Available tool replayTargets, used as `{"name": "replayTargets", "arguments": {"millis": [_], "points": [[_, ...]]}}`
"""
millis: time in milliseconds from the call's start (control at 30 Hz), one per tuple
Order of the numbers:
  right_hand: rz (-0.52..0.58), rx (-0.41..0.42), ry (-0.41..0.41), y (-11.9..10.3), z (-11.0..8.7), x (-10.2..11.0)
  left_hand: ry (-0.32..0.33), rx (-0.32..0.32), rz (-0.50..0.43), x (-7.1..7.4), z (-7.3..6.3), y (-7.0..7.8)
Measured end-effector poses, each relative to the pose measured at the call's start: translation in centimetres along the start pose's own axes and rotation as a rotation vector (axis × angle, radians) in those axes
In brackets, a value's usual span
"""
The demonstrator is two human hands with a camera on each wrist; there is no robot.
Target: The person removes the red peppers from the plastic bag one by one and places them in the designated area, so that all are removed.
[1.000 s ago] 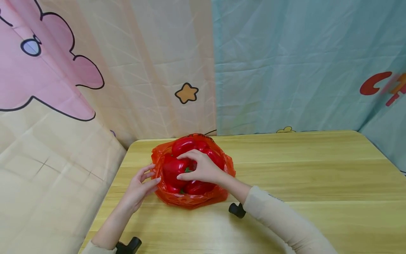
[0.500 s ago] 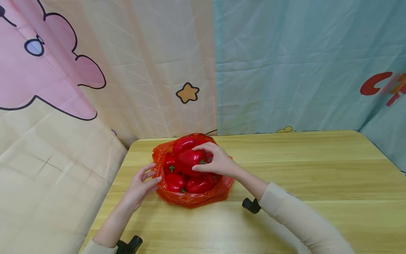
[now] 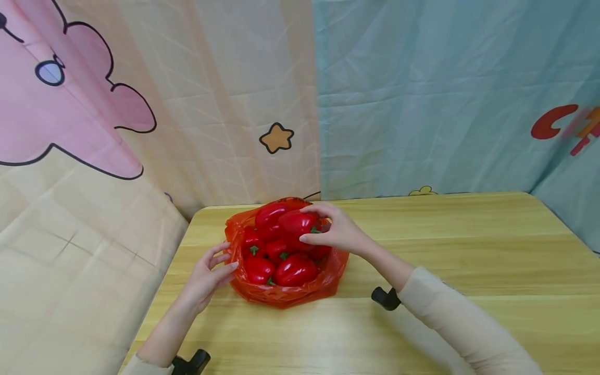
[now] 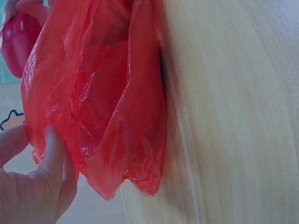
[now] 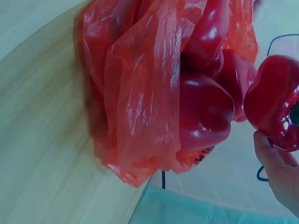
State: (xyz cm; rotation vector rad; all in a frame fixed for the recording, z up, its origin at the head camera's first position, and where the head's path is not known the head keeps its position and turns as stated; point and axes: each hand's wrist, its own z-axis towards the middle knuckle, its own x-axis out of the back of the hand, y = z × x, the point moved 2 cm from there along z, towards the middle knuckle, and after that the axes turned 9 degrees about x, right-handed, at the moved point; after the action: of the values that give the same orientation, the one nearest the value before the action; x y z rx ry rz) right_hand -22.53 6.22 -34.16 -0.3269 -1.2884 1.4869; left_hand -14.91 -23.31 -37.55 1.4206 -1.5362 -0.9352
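Note:
Several shiny red bell peppers (image 3: 297,269) with green stems fill an open red plastic bag (image 3: 287,298) at the table's back left. My right hand (image 3: 344,232) grips one bell pepper (image 3: 295,221) by its stem end, thumb and fingers round it, over the right part of the opening. In the right wrist view this bell pepper (image 5: 268,100) shows apart from those in the bag (image 5: 135,93). My left hand (image 3: 206,278) holds the left rim of the bag between thumb and fingers. From the left wrist, a fingertip of that hand (image 4: 39,186) lies against the thin plastic (image 4: 100,102).
The bag stands on a light wooden table (image 3: 459,250) with rounded back corners. Printed curtains (image 3: 422,104) hang close behind the table and along its left. A black mount (image 3: 386,298) juts out under the right wrist, another mount (image 3: 192,362) under the left.
My right hand has lifted the bell pepper off the front of the pile and carried it right and back, uncovering other peppers and their stems. The left hand has stayed at the bag's rim.

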Motion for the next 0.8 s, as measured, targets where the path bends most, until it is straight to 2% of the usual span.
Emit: {"name": "replayTargets", "arguments": {"millis": [367,800], "points": [[0.011,0.004,0.052,1.5,-1.2,2.6,0.007,-0.003,0.011,0.0,0.0,0.1],[-0.082,-0.035,0.130,3.6,-4.1,6.1,0.011,0.011,0.014,-0.1,-0.1,0.0]]}}
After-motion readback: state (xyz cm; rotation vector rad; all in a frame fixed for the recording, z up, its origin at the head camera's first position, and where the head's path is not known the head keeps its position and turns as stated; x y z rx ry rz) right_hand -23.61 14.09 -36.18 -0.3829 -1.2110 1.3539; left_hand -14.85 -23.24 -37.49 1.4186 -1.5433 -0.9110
